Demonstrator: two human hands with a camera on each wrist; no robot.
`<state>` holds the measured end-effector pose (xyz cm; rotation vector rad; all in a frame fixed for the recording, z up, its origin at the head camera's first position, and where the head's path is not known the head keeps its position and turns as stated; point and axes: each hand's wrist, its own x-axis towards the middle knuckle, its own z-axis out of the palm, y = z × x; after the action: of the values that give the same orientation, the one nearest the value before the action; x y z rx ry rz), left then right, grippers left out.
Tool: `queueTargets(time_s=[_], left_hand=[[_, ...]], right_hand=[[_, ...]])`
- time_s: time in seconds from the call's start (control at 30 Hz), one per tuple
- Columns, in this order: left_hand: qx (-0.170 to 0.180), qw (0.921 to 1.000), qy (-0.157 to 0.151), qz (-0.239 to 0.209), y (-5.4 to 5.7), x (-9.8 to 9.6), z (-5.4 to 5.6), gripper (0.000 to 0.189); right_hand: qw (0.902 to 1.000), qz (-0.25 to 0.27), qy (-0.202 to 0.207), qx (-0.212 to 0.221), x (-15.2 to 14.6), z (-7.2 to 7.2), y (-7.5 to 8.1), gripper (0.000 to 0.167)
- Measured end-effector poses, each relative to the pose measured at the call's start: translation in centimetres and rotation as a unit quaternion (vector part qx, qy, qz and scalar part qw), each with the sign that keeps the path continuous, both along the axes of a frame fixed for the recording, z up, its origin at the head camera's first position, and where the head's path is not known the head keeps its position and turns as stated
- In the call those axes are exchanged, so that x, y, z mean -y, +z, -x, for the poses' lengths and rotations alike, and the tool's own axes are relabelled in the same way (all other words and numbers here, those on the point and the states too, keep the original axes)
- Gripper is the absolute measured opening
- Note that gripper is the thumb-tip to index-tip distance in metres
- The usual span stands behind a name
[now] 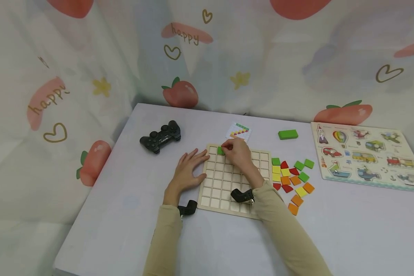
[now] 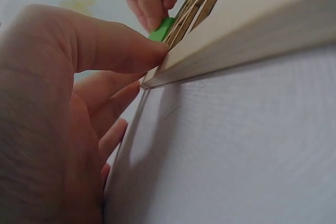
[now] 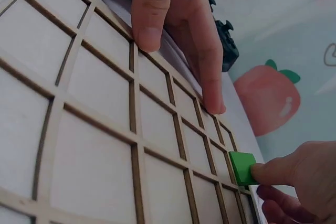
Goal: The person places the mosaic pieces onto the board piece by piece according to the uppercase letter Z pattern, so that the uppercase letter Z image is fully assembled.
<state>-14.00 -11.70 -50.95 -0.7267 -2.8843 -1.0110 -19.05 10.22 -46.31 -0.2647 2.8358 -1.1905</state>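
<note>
Right of centre in the frame, the right hand (image 1: pixel 237 153) pinches a green square tile (image 1: pixel 220 150) at the top row of the wooden grid board (image 1: pixel 214 192), near its upper left corner. The left hand (image 1: pixel 188 170) is spread, thumb and fingertips touching the board's left edge. Loose coloured tiles (image 1: pixel 285 180) lie just right of the board. Above it is a pattern card (image 1: pixel 232 131); a green block (image 1: pixel 288 134) sits upper right, a picture puzzle (image 1: pixel 381 161) far right, a black game controller (image 1: pixel 161 137) upper left of the hands.
</note>
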Motion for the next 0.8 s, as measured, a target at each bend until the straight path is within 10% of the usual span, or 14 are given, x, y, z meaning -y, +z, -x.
queueTargets(time_s=[0.4,0.8], left_hand=[[-0.007,1.0000,0.001,-0.001,0.4,-0.2,0.1,0.066],[-0.005,1.0000,-0.001,0.004,0.0,-0.1,0.0,0.066]], right_hand=[[0.9987,0.005,-0.028,-0.043,-0.9,-0.1,-0.1,0.016],[0.9982,-0.048,-0.034,-0.016,-12.6,-1.7,1.2,0.025]])
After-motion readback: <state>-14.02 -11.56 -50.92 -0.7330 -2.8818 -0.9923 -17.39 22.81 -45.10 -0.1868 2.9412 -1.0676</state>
